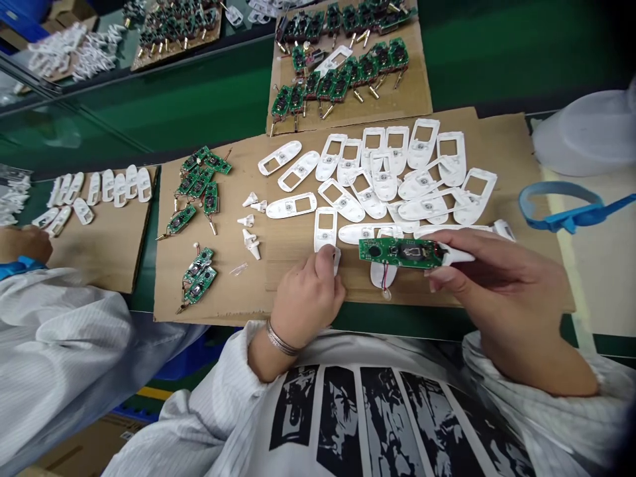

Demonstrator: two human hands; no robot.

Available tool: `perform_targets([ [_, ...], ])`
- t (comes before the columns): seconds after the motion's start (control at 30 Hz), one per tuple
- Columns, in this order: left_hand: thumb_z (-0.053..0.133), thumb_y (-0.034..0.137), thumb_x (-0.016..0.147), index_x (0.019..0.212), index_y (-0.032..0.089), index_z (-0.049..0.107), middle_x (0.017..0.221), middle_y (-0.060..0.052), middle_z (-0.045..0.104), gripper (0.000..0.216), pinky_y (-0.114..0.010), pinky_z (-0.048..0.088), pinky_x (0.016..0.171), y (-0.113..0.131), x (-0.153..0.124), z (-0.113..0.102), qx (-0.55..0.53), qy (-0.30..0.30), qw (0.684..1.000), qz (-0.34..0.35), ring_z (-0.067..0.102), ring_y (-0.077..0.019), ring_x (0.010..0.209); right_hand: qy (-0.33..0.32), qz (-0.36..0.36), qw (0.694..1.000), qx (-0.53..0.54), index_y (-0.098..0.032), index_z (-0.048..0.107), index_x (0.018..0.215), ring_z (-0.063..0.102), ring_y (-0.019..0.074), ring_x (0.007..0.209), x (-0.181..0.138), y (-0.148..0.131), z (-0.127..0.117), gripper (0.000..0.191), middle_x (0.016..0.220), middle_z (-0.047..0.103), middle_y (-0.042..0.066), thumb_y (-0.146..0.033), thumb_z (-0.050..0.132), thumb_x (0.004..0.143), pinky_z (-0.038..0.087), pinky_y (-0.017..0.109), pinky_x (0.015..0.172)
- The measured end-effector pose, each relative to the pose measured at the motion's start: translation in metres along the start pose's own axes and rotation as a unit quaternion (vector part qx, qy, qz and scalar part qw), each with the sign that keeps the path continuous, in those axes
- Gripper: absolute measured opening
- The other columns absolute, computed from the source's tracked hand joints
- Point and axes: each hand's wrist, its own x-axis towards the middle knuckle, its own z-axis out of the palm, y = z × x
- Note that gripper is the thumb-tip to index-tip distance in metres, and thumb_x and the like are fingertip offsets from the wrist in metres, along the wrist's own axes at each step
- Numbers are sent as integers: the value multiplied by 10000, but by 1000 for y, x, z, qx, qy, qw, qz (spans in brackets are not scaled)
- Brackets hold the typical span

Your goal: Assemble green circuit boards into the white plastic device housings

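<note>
My right hand (507,285) pinches a green circuit board (401,252) by its white cone-shaped tip (457,256), between thumb and fingers. The board lies level above the cardboard, and thin wires with a small round part (386,294) hang below it. With its fingers curled, my left hand (309,288) grips the near end of a white plastic casing (326,227) that has a rectangular window. Beyond both hands, many similar white casings (382,175) lie spread, some overlapping. Several loose white tips (249,238) lie to the left.
Green circuit boards lie in groups (201,179) on the left of the cardboard sheet (238,285). More fill a raised cardboard (348,109) at the back. A blue strap (561,215) lies right. At far left, a co-worker's hand (24,244) rests near small white casings (94,189).
</note>
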Motion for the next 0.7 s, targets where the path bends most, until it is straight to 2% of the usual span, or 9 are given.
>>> perform_targets([
  [0.07, 500, 167, 850, 1295, 132, 371, 1010, -141, 656, 465, -325, 534, 635, -9, -3, -8, -136, -24, 990, -30, 670, -214, 739, -18, -19, 1000, -17, -371, 721, 1064, 647, 125, 838, 1, 2, -3, 398, 976, 700, -19, -143, 765, 741, 548, 192, 578],
  [0.1, 499, 189, 868, 1322, 148, 346, 1005, -125, 651, 481, -300, 534, 597, -13, -4, -13, -234, -58, 969, -54, 657, -178, 668, -36, -42, 998, -23, -368, 713, 1081, 640, 128, 859, 3, 3, -5, 403, 969, 700, -18, -140, 758, 751, 547, 210, 633],
  [0.13, 504, 226, 885, 1340, 163, 330, 987, -106, 646, 491, -275, 529, 552, -17, -5, -18, -341, -103, 931, -80, 634, -143, 598, -62, -71, 995, -27, -358, 702, 1102, 633, 133, 869, 4, 3, -6, 407, 964, 698, -13, -137, 747, 763, 542, 233, 688],
  [0.2, 520, 293, 899, 1340, 178, 357, 940, -66, 628, 484, -233, 507, 469, -21, -5, -27, -521, -188, 824, -121, 584, -96, 508, -135, -130, 982, -14, -324, 673, 1152, 621, 152, 882, 9, 2, -6, 403, 970, 677, 12, -146, 721, 793, 524, 283, 761],
  [0.27, 555, 293, 877, 1305, 183, 438, 934, -46, 610, 457, -200, 484, 425, -23, -3, -31, -626, -219, 732, -152, 562, -74, 494, -206, -173, 963, -1, -289, 652, 1176, 606, 176, 893, 13, -1, -3, 373, 986, 635, 43, -177, 694, 822, 514, 312, 756],
  [0.33, 579, 274, 842, 1261, 186, 519, 960, -44, 605, 432, -179, 474, 414, -23, -2, -31, -680, -226, 676, -175, 573, -77, 532, -250, -200, 947, -11, -254, 651, 1160, 589, 198, 899, 16, -3, 3, 324, 984, 597, 66, -221, 679, 839, 506, 332, 740],
  [0.4, 559, 320, 848, 1263, 188, 551, 961, -54, 615, 436, -180, 477, 411, -22, -1, -31, -704, -248, 639, -186, 593, -99, 568, -270, -223, 936, -38, -217, 664, 1119, 571, 217, 911, 17, -4, 10, 274, 979, 580, 83, -251, 670, 847, 493, 361, 765],
  [0.5, 507, 420, 882, 1279, 172, 554, 887, -70, 635, 471, -202, 492, 428, -20, -3, -31, -696, -292, 629, -188, 605, -132, 586, -291, -255, 919, -74, -177, 674, 1091, 549, 231, 933, 18, -1, 17, 247, 999, 577, 103, -252, 655, 856, 469, 387, 804],
  [0.7, 507, 420, 887, 1261, 151, 558, 764, -45, 601, 463, -218, 492, 477, -17, -4, -34, -656, -305, 668, -176, 586, -142, 607, -273, -280, 913, -120, -176, 665, 1099, 560, 224, 926, 15, 1, 20, 251, 1007, 595, 106, -202, 656, 850, 475, 375, 802],
])
